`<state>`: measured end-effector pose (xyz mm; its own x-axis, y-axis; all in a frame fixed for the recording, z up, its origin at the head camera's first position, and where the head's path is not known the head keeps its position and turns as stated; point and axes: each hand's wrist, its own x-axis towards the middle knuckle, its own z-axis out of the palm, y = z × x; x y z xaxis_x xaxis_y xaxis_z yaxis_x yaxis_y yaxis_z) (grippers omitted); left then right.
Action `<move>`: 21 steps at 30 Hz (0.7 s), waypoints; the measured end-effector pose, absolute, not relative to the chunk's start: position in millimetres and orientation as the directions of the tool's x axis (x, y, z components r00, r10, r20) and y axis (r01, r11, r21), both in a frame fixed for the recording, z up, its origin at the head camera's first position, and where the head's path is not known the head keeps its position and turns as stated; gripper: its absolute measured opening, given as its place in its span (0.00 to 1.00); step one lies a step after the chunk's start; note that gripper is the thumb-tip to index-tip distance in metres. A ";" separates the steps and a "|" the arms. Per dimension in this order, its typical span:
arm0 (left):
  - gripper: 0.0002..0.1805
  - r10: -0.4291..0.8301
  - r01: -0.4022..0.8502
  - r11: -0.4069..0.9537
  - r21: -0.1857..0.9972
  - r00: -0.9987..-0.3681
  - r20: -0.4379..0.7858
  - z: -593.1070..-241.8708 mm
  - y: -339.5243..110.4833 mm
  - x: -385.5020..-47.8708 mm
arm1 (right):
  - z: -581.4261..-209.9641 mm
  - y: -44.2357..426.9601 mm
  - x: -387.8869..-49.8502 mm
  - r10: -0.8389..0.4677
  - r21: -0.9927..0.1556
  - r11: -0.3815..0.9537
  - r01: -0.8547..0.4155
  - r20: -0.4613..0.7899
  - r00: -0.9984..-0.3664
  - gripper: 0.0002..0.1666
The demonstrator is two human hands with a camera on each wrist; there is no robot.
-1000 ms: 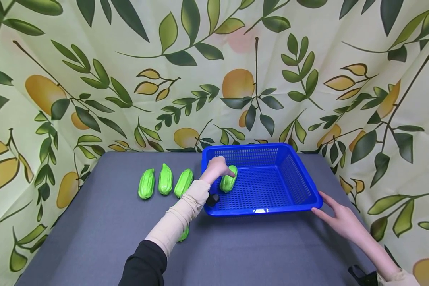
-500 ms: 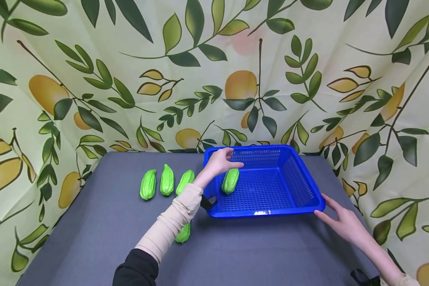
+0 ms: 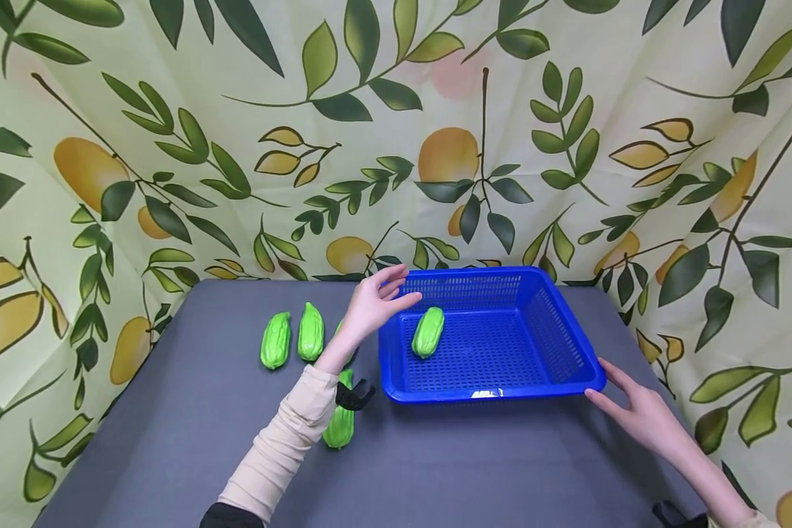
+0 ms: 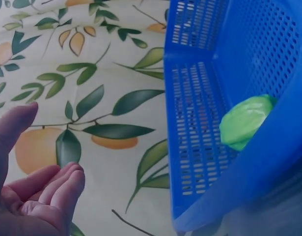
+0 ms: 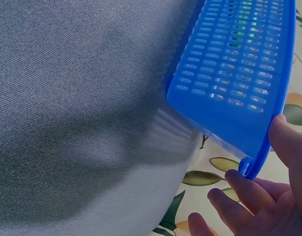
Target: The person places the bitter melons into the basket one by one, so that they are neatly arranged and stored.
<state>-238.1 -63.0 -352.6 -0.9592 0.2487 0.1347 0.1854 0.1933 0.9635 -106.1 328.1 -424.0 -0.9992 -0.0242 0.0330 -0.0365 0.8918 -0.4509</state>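
Observation:
My left hand (image 3: 372,299) is raised near the left edge of the blue basket (image 3: 488,394), with fingers spread and nothing in them. Inside the basket, toward its left wall, lies a green ridged bitter melon (image 3: 428,333); the left wrist view shows this bitter melon (image 4: 246,122) through the tilted basket. At the basket's front right corner my right hand (image 3: 643,414) pinches the rim between thumb and fingers. More bitter melons lie on the table: one at far left (image 3: 276,341), one beside it (image 3: 311,332), one nearer the front (image 3: 339,422). Another is mostly hidden behind my left wrist.
A grey cloth covers the table (image 3: 191,425). Behind it hangs a leaf-and-fruit patterned curtain (image 3: 383,198), close to the basket's back side. A black strap (image 3: 355,394) sits on my left wrist.
My left hand has let go of the bitter melon in the basket, lifted off it and drawn back to the left, its fingers opening. My right hand stays at the basket's corner.

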 end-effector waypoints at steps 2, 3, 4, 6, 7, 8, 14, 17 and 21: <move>0.32 0.255 0.201 0.169 0.965 -0.955 0.154 -352.4 -62.7 -236.7 | -423.7 328.9 -106.2 -0.023 -0.448 0.894 -0.034 0.031 -0.999 0.44; 0.32 0.255 0.210 0.158 0.965 -0.953 0.165 -352.5 -62.9 -236.0 | -423.8 329.2 -106.3 -0.023 -0.447 0.894 -0.034 0.030 -0.999 0.44; 0.32 0.252 0.217 0.152 0.964 -0.952 0.175 -352.9 -63.5 -235.2 | -423.9 329.4 -106.2 -0.022 -0.445 0.895 -0.032 0.029 -0.999 0.44; 0.32 0.240 0.228 0.139 0.964 -0.952 0.191 -353.8 -65.8 -232.8 | -424.1 329.8 -105.5 -0.021 -0.444 0.895 -0.029 0.024 -1.000 0.44; 0.32 0.231 0.231 0.131 0.964 -0.953 0.197 -354.3 -67.7 -231.6 | -424.3 330.2 -105.7 -0.020 -0.445 0.895 -0.027 0.020 -1.000 0.44; 0.32 0.222 0.232 0.123 0.965 -0.954 0.201 -354.8 -69.9 -230.3 | -424.4 330.5 -105.7 -0.020 -0.445 0.895 -0.026 0.018 -1.000 0.44; 0.32 0.183 0.232 0.087 0.969 -0.960 0.213 -354.8 -83.1 -222.1 | -422.5 331.1 -104.3 -0.011 -0.444 0.896 -0.016 0.014 -1.000 0.44; 0.32 0.177 0.240 0.090 0.966 -0.959 0.222 -353.3 -90.6 -216.1 | -422.1 330.7 -105.2 -0.012 -0.446 0.895 -0.018 0.017 -1.000 0.44; 0.32 0.154 0.236 0.097 0.967 -0.963 0.219 -352.4 -103.9 -205.2 | -422.0 330.0 -105.1 -0.012 -0.447 0.894 -0.020 0.021 -1.000 0.44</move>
